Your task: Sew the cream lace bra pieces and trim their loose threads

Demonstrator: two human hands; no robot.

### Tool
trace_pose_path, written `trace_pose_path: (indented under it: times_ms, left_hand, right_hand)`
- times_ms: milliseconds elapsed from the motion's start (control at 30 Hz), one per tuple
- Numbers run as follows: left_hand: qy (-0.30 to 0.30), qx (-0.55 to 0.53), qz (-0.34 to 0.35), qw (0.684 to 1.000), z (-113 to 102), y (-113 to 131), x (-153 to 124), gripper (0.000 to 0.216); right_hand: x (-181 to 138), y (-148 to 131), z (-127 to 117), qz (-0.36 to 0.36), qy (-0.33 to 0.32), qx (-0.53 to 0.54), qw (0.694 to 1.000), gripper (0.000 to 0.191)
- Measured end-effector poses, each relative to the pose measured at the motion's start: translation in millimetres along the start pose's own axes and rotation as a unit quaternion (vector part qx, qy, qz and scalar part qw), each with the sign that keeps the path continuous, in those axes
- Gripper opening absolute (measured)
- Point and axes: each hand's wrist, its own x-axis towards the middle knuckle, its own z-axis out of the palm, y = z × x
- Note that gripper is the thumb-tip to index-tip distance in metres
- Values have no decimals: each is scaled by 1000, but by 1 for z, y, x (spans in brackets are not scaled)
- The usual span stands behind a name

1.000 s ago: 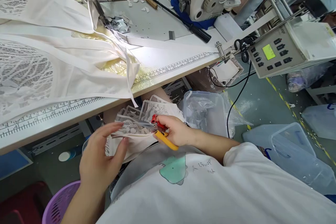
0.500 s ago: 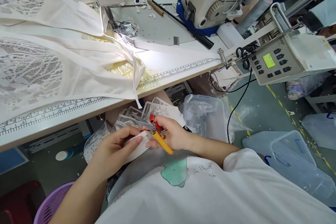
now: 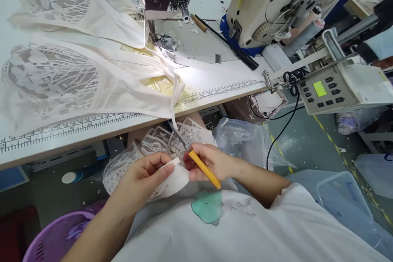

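Observation:
My left hand (image 3: 147, 180) pinches the end of a white fabric band (image 3: 175, 176) between thumb and fingers, above my lap. In my right hand (image 3: 208, 161) are scissors with a yellow handle (image 3: 204, 168); their metal blades (image 3: 181, 137) point up and left toward the table edge. The blades are apart from the band end. Under my hands, white lace pieces (image 3: 159, 141) are spread over my lap. More white lace garments (image 3: 61, 77) lie on the sewing table (image 3: 215, 92), with a loose strap (image 3: 176, 102) hanging over its edge near the blade tips.
A sewing machine (image 3: 254, 16) stands on the table, with a screwdriver (image 3: 245, 57) and fabric scraps beside it. At right is a control box (image 3: 328, 90). Clear plastic bins (image 3: 242, 131) and a purple basket (image 3: 58, 237) stand on the floor. A black cable (image 3: 282, 127) hangs at right.
The scissors have turned and moved right, away from the band in my left hand; their red handle part no longer shows. The camera view has shifted, so the table appears further right.

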Motion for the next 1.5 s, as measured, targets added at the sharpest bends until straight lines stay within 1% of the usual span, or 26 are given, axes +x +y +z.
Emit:
trace_pose_path:
  times_ms: [33, 100, 133, 200, 300, 433, 567, 667, 867, 933, 1133, 1200, 1267, 1333, 1367, 1433, 1500]
  left_hand:
    - [5, -10, 0, 1000, 2, 0, 0, 33]
    - [9, -16, 6, 1000, 3, 0, 1, 34]
    - [13, -12, 11, 1000, 3, 0, 2, 33]
    - [15, 8, 17, 1000, 1, -1, 4, 33]
    - [18, 45, 23, 999, -1, -2, 7, 33]
    - [58, 52, 19, 997, 1, -1, 8, 32]
    - [53, 48, 15, 997, 3, 0, 7, 31]
    - [73, 56, 8, 996, 5, 1, 5, 28]
    - [73, 65, 3, 995, 6, 4, 4, 29]
    - [70, 65, 2, 995, 7, 5, 5, 29]
    - [62, 79, 8, 995, 3, 3, 8, 29]
    - [46, 88, 9, 995, 1, 1, 9, 29]
    - [40, 95, 13, 995, 0, 0, 10, 29]
    - [54, 98, 19, 994, 1, -1, 10, 29]
    - [65, 97, 24, 993, 2, -1, 9, 29]
    - [77, 95, 32, 992, 5, 0, 8, 27]
    - [77, 97, 36, 992, 7, 1, 6, 26]
  right_hand:
    - [-2, 5, -6, -9, -29, -68, 997, 48]
    - [-7, 14, -17, -23, -100, -176, 979, 45]
    - [-10, 18, -20, -27, -130, -205, 970, 44]
    - [-16, 21, -24, -24, -160, -230, 960, 45]
    - [-23, 15, -24, 0, -164, -270, 949, 50]
    - [-23, 0, -22, 34, -160, -348, 923, 49]
    - [-20, -9, -23, 68, -158, -388, 905, 51]
    - [-19, -11, -25, 79, -159, -394, 902, 52]
    - [-20, -7, -29, 89, -162, -374, 909, 51]
    - [-20, -3, -27, 96, -147, -351, 920, 49]
    - [-20, 19, -15, 86, -67, -251, 962, 47]
    - [-20, 24, -11, 81, -16, -218, 972, 47]
    - [-20, 25, -8, 72, 55, -183, 979, 48]
    - [-18, 22, -4, 49, 118, -124, 984, 49]
    - [-18, 18, -1, 30, 137, -88, 986, 49]
    - [-15, 11, 4, -11, 146, -27, 989, 48]
    - [-12, 4, 8, -37, 139, -2, 990, 46]
